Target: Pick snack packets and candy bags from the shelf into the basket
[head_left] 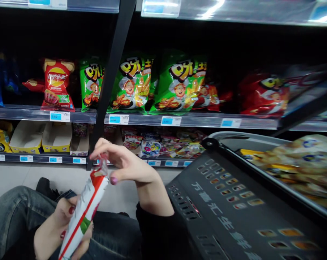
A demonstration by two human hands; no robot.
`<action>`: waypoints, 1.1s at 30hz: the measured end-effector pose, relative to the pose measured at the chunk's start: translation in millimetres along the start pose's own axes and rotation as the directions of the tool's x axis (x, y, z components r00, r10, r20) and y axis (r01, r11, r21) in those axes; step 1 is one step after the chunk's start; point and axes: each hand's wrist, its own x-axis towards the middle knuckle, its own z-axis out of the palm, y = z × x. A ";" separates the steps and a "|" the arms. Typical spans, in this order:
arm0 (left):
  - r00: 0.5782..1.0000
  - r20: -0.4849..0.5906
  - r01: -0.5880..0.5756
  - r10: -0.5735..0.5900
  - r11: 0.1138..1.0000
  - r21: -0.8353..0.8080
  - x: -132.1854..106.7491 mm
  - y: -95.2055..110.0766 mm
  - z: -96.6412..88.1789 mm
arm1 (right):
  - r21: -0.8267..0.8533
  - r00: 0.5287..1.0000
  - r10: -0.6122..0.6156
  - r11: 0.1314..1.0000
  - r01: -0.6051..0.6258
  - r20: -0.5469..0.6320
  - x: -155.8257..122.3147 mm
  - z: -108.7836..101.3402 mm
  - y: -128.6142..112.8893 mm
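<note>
My left hand (57,225) is closed around a long white packet (83,211) with red edges and a green and dark red print. The packet tilts, its crimped upper end pointing up and away from me. At that end is my right hand (122,162), fingers curved over the top and thumb apart on the near side. No firm grip by the right hand shows, and whether its fingertips touch the wrapper is hard to tell. Below the packet are my legs in jeans (17,216). What is inside the packet is hidden.
A dark grey shopping basket (185,195) with packaged goods (309,166) stands close on the right. Ahead, a shelf (141,118) bears green snack bags (179,88) and a red chip bag (57,85). Cardboard trays (56,137) and small packets (151,147) line the lower shelf.
</note>
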 end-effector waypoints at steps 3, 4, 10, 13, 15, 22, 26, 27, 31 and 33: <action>0.972 0.199 0.142 -0.123 0.987 -0.081 8.6 -14.6 1.5 | 0.026 1.000 0.003 1.000 -0.003 -0.019 7.4 10.7 3.5; 0.968 0.215 0.145 -0.126 0.987 -0.075 12.9 -16.2 6.1 | 0.077 0.999 0.049 0.996 -0.047 -0.022 8.7 13.9 3.4; 0.981 0.166 -0.107 0.103 0.994 0.016 22.7 8.5 33.4 | -0.095 0.953 0.232 0.963 -0.254 -0.193 6.4 19.5 -12.2; 0.976 0.176 -0.138 0.131 0.990 0.027 12.1 26.2 37.8 | -0.257 0.936 0.247 0.915 -0.310 -0.251 3.2 14.4 -17.0; 0.983 0.167 -0.089 0.079 0.995 0.053 5.9 32.9 39.3 | -0.324 0.930 0.254 0.885 -0.334 -0.264 2.4 12.6 -16.2; 0.987 0.139 0.094 -0.086 0.994 -0.052 5.9 29.6 41.5 | -0.484 0.943 0.292 0.809 -0.334 -0.163 11.0 11.9 -2.3; 0.997 0.067 0.040 -0.032 0.991 -0.128 6.1 33.8 41.1 | -0.502 0.811 0.410 0.640 -0.582 -0.417 -2.0 -33.2 30.0; 0.998 0.065 0.013 -0.003 0.989 -0.149 5.8 36.2 40.8 | -0.512 0.686 0.402 0.463 -0.723 -0.606 -9.8 -49.8 41.4; 0.997 0.060 -0.046 0.057 0.983 -0.177 5.6 43.5 38.2 | -0.452 0.475 0.258 0.146 -0.880 -0.841 -43.7 -110.0 87.9; 0.997 0.053 -0.042 0.052 0.985 -0.168 7.0 43.7 35.5 | -0.470 0.470 0.193 0.049 -0.881 -0.861 -53.0 -129.0 107.4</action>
